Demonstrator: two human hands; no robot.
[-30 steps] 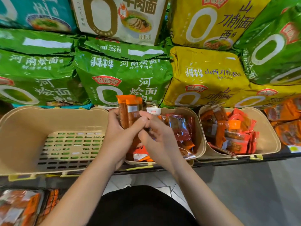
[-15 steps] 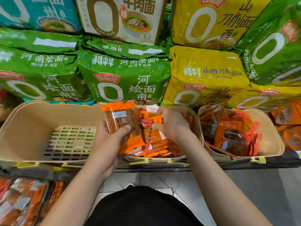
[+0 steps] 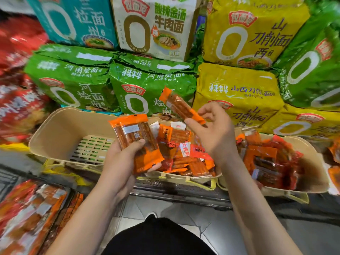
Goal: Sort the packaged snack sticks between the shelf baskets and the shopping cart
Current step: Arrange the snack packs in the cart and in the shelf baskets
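- The left hand (image 3: 119, 162), at centre frame, grips a fanned bundle of snack sticks (image 3: 136, 140): slim, flat packets in glossy film with orange ends and clear middles showing ridged brown sticks. The thumb lies across the front of the bundle and the fingers curl underneath.
- A white printed label sits on the top packet of that bundle.
- The right hand (image 3: 215, 133), just right of centre, pinches a single snack stick (image 3: 181, 106) by its lower orange end between thumb and fingers. The packet tilts up to the left, in front of the green noodle bags.
- Below and between the two hands sits the middle basket (image 3: 184, 178), a beige plastic tub with rounded corners, heaped with crinkled orange and red packets.
- The left basket (image 3: 60, 129), at centre left, is the same smooth beige plastic, with a floor of slotted grating showing bare.
- The right basket (image 3: 316, 168), at the right edge, holds darker red and orange packets in shiny wrap.
- Across the upper frame are stacked puffy noodle multipacks (image 3: 152, 89) in green, yellow, teal and white film, each printed with a large oval ring.
- At lower left, blurred, lie more orange-and-clear packets (image 3: 31, 214).
- Grey floor tiles (image 3: 211, 229) show at the bottom.
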